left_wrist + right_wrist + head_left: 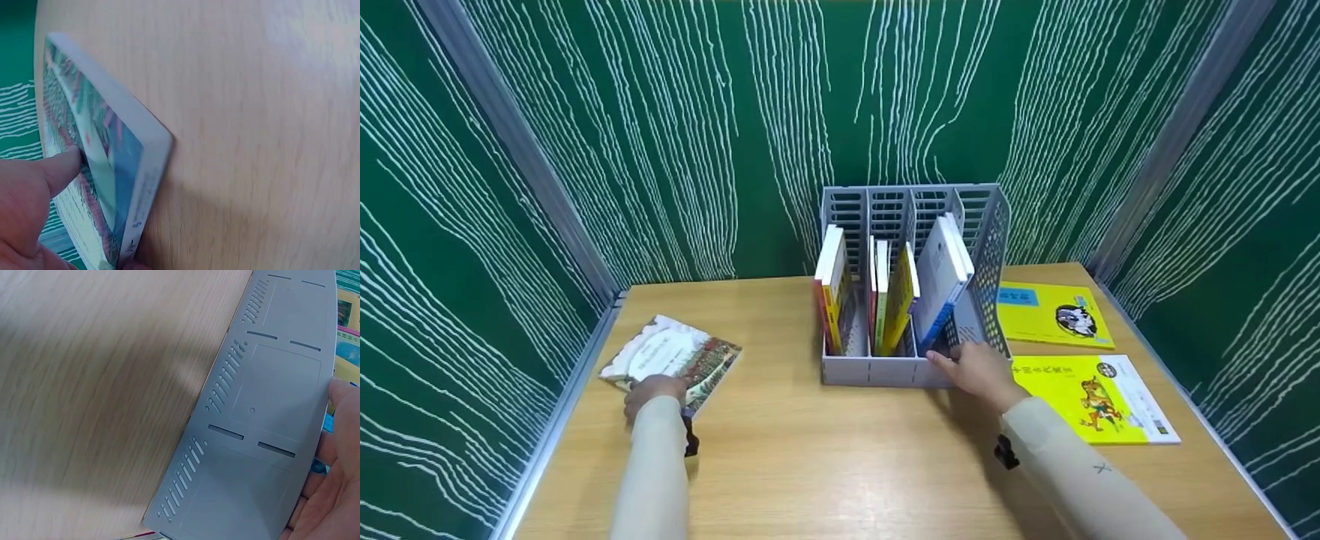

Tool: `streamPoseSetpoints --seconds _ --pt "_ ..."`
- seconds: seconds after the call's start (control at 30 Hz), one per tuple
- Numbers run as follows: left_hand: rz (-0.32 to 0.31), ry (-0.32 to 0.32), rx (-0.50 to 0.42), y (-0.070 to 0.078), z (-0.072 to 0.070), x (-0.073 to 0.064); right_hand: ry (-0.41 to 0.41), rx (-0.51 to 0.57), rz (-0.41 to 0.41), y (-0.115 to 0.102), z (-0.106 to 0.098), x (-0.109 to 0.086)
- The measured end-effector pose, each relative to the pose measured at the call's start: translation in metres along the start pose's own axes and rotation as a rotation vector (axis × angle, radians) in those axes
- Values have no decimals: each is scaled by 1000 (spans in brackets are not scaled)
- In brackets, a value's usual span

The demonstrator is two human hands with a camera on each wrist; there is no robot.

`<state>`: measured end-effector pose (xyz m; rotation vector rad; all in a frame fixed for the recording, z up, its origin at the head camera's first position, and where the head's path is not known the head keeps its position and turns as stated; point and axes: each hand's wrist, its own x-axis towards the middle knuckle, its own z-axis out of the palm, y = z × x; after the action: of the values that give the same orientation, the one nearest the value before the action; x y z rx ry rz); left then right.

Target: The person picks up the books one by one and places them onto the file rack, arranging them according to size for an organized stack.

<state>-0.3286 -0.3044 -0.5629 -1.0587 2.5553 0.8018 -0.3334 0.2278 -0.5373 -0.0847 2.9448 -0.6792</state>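
The book (679, 354) is at the nine o'clock side of the surface (810, 450), pinched in the grip of the nearer left hand (655, 395) and poking toward one o'clock, with the gray rack (877, 372), held by the right hand (979, 375), near three o'clock from the book.

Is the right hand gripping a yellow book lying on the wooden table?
No, the right wrist view shows the right hand gripping the front rim of the gray slotted plastic organizer.

My head view faces forward and down, sharing book (675, 351) and rack (885, 372) with my close left and right wrist views.
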Motion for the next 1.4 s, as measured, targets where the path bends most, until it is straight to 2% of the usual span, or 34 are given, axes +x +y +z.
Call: streamPoseSetpoints --seconds 0.17,0.37,0.47,0.63,0.67,0.8,0.83,0.9,0.93,1.0,1.03,1.07,1.1,1.13,1.23,1.3,1.4 --pt "14 -1 -81 7 0 -2 17 0 -26 3 1 0" --pt "123 -20 -128 16 5 -9 34 1 -40 4 2 1" --pt "162 4 -121 20 8 -11 46 -11 -50 4 4 1" --pt "171 28 -179 27 8 -10 58 -39 -52 3 5 -1" --pt "174 31 -195 27 10 -4 56 -37 -50 3 5 -1" --pt "155 -4 -278 34 7 -2 36 -22 -23 3 3 0" --pt "161 1 -282 33 11 9 31 -20 -20 3 3 1" --pt "167 -3 -320 33 15 22 24 -22 -17 4 3 1" --pt "186 5 -339 30 23 40 25 -24 -19 4 3 1" --pt "255 31 -372 22 39 77 29 -28 -27 4 3 1" --pt "297 47 -384 20 45 88 29 -30 -29 3 3 1" --pt "330 51 -403 19 46 87 28 -30 -33 3 3 1" --pt "360 52 -425 19 45 84 26 -27 -35 3 3 1" --pt "386 42 -447 21 41 74 23 -22 -35 3 3 1" --pt "417 3 -519 31 19 14 14 -7 -35 3 1 1" --pt "420 -19 -576 37 8 -16 17 11 -36 3 0 0" --pt "445 8 -624 41 5 -34 34 33 -45 2 -2 -2"
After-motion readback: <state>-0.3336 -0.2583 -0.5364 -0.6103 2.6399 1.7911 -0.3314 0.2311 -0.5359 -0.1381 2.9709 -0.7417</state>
